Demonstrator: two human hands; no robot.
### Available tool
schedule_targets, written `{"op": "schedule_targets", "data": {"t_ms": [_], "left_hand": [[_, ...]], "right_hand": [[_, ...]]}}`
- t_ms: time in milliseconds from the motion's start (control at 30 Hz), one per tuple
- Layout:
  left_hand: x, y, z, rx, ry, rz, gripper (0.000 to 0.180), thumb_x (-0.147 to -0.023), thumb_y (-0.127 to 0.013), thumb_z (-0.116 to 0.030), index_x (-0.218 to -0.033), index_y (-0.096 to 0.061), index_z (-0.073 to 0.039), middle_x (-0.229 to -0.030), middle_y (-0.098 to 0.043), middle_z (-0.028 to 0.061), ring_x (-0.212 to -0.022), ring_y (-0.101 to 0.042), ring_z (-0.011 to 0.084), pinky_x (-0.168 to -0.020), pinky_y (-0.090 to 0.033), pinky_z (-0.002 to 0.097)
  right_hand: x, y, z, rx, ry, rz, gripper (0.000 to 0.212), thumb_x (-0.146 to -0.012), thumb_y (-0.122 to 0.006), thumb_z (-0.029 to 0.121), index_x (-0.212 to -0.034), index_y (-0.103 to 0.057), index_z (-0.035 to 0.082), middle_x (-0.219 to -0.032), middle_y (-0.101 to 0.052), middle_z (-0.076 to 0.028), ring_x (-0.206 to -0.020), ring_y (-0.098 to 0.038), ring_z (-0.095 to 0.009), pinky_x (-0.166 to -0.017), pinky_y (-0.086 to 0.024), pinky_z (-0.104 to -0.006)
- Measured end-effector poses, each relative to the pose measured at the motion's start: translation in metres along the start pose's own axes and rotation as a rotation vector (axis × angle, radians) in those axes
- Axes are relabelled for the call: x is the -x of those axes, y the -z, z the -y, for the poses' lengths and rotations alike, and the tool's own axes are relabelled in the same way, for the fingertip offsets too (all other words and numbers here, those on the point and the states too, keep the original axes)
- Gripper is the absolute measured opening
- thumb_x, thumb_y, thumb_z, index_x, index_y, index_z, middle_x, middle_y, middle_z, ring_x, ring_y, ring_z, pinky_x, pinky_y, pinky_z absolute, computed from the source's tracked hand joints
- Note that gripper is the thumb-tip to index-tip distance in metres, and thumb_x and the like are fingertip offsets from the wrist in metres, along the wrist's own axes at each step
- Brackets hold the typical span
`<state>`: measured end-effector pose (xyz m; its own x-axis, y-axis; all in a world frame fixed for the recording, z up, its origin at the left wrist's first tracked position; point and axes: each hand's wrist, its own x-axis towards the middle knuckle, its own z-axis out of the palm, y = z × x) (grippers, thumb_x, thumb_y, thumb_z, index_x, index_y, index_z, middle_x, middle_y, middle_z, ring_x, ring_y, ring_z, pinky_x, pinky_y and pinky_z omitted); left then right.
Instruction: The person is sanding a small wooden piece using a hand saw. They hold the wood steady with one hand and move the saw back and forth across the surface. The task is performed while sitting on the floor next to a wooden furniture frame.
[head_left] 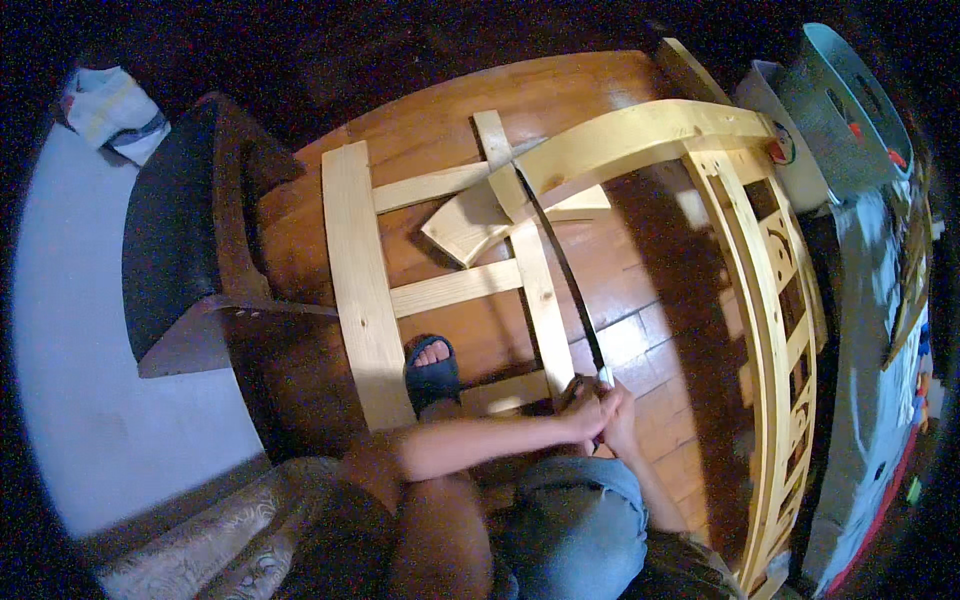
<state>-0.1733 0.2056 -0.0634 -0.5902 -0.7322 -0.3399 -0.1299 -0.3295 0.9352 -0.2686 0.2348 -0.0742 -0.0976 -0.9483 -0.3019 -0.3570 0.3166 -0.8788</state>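
Both hands are closed together near my knee, at the near end of a long, thin dark saw [572, 268] seen edge-on. My left hand [580, 418] wraps the grip, which is mostly hidden by fingers. My right hand [617, 405] is pressed against it, also gripping. Away from me the blade runs up to a thick pale wooden plank [640, 140] and meets it near its left end. This plank slants upward to the right, over the top of an upright slatted wooden panel [770, 330]. Beneath its left end, an angled board piece [465, 228] shows.
On the brown floor [650, 310] lies a ladder-like wooden frame [352, 255], with my sandalled foot [432, 370] inside it. A dark chair-like piece [180, 220] stands left. Grey-green bins [850, 110] stand at far right. A patterned cloth [118, 110] lies at upper left.
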Motion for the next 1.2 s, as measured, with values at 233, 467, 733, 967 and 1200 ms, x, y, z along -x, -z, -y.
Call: {"op": "schedule_targets", "data": {"t_ms": [233, 467, 733, 967, 1200], "left_hand": [[-0.100, 0.110, -0.041, 0.083, 0.041, -0.440, 0.039, -0.083, -0.039, -0.037, -0.065, -0.045, -0.003, -0.056, -0.044, 0.0045, -0.054, -0.043, 0.0180, -0.049, -0.034, 0.0349], [-0.022, 0.028, 0.003, 0.059, 0.081, -0.250, 0.038, -0.088, -0.035, -0.043, -0.084, -0.047, -0.007, -0.066, -0.046, 0.0050, -0.065, -0.046, 0.0203, -0.060, -0.041, 0.0341], [-0.063, 0.074, -0.025, 0.155, 0.097, -0.205, 0.040, -0.088, -0.029, -0.045, -0.079, -0.043, -0.009, -0.069, -0.042, 0.0010, -0.066, -0.041, 0.0139, -0.058, -0.036, 0.0308], [-0.068, 0.082, -0.018, 0.122, -0.016, -0.318, 0.042, -0.088, -0.030, -0.042, -0.074, -0.044, -0.006, -0.067, -0.044, 0.0026, -0.065, -0.042, 0.0146, -0.055, -0.036, 0.0322], [-0.020, 0.017, 0.026, 0.219, 0.100, -0.045, 0.030, -0.087, -0.037, -0.031, -0.095, -0.042, -0.002, -0.077, -0.043, 0.0069, -0.076, -0.043, 0.0172, -0.070, -0.040, 0.0328]], "right_hand": [[-0.164, -0.033, 0.034, 0.060, 0.185, -0.014, 0.023, -0.082, -0.048, 0.018, -0.088, -0.058, -0.002, -0.075, -0.060, -0.013, -0.072, -0.054, -0.015, -0.062, -0.044, -0.0316], [-0.040, -0.017, 0.019, -0.086, 0.034, -0.020, 0.025, -0.083, -0.048, 0.018, -0.095, -0.057, -0.001, -0.086, -0.061, -0.014, -0.081, -0.056, -0.021, -0.073, -0.044, -0.0349], [-0.107, -0.023, 0.020, 0.141, 0.098, -0.106, 0.028, -0.082, -0.049, 0.024, -0.088, -0.055, -0.003, -0.075, -0.060, -0.018, -0.072, -0.058, -0.022, -0.064, -0.045, -0.0365], [-0.107, -0.026, 0.060, -0.015, 0.132, -0.048, 0.025, -0.081, -0.050, 0.021, -0.088, -0.056, -0.002, -0.074, -0.059, -0.017, -0.071, -0.058, -0.023, -0.063, -0.044, -0.0362], [-0.015, -0.004, 0.048, 0.166, 0.068, -0.052, 0.025, -0.083, -0.045, 0.022, -0.085, -0.055, 0.000, -0.070, -0.057, -0.013, -0.069, -0.055, -0.020, -0.061, -0.043, -0.0343]]}}
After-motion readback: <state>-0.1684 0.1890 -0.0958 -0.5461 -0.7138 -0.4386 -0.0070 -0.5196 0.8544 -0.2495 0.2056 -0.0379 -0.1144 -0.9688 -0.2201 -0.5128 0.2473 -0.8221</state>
